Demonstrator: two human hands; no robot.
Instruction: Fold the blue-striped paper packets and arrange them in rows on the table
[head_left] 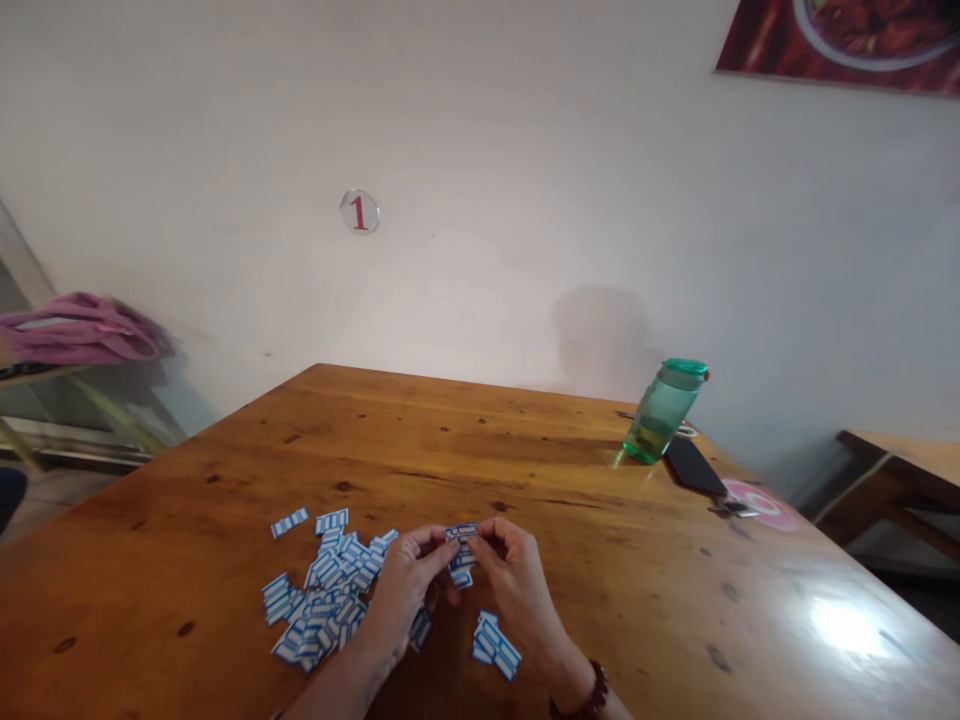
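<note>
Left hand [409, 572] and right hand [517, 572] pinch cards [461, 532] between closed fingers [442, 557], a small group [495, 645] apart, a big pile [324, 605] apparently left.

The hands [519, 578] are bare, and the forearms [346, 678] also, as far as visible. Around the right wrist [571, 678] is worn a bracelet [599, 688] of dark red, rounded beads.

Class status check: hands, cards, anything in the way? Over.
Left hand, right hand: both gripping a blue-and-white card. Loose card pile beside left hand. Green bottle off to the right, clear of both hands.
</note>
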